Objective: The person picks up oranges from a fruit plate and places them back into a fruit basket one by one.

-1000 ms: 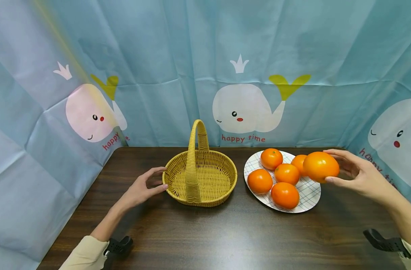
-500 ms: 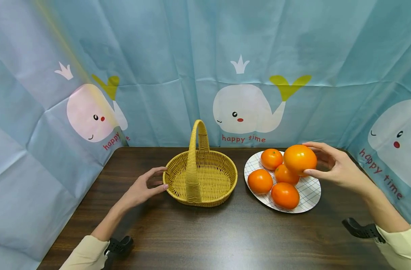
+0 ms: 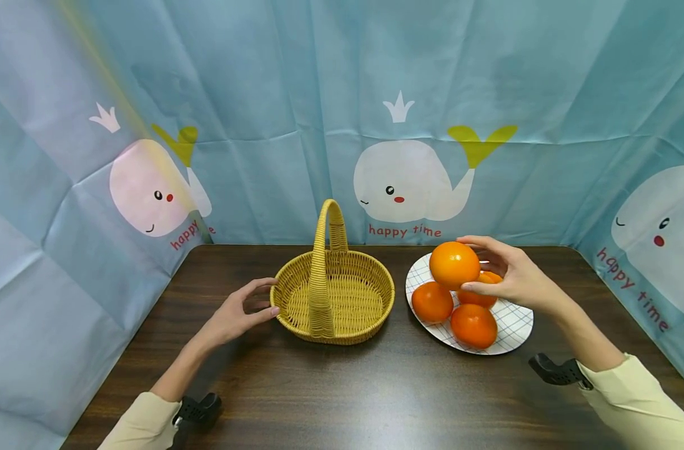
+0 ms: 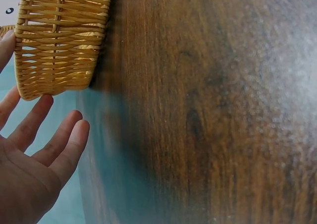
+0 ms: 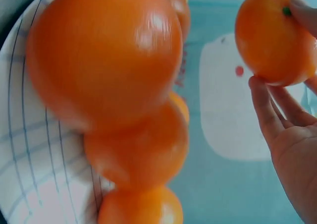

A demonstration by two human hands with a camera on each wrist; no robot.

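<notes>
In the head view, my right hand [image 3: 507, 272] pinches an orange [image 3: 455, 265] between thumb and fingers, raised over the back left of a round white checked plate [image 3: 513, 328]. The right wrist view shows this orange [image 5: 272, 35] with its small green stem spot under the thumb. Several more oranges [image 3: 473, 325] lie on the plate, some partly hidden by the hand and the held orange. My left hand [image 3: 237, 315] touches the left end of a yellow woven basket [image 3: 353, 303] with thumb and fingertips. Its fingers are spread in the left wrist view. The upright-handled basket holds nothing.
The dark wooden table [image 3: 347, 394] bears the basket at centre and the plate to its right. A blue curtain [image 3: 263, 94] with whale prints hangs behind and at both sides. The basket's tall handle [image 3: 321, 275] arches over its middle.
My right hand has carried the orange leftward across the plate, from its right side to its back left. The left hand and the basket have stayed in place.
</notes>
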